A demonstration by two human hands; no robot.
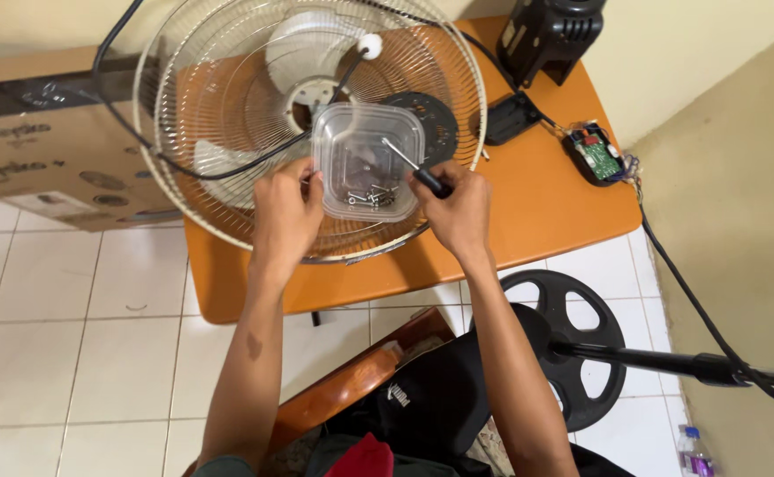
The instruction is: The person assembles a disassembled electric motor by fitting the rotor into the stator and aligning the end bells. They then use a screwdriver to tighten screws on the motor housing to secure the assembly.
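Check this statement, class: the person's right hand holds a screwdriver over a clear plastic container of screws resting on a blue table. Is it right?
Not quite. The head view shows the table is orange, not blue. The right hand does hold a screwdriver over the clear container of screws.

The clear plastic tub (368, 159) hides the fan blades' (316, 53) hub behind it. The screws (371, 196) inside are too small to count. At twelve o'clock, the black motor housing (550, 31) is cut off by the edge; at four o'clock, the stand pole (670, 360) likewise. The screwdriver (413, 163) handle sits buried in the right hand (459, 210).
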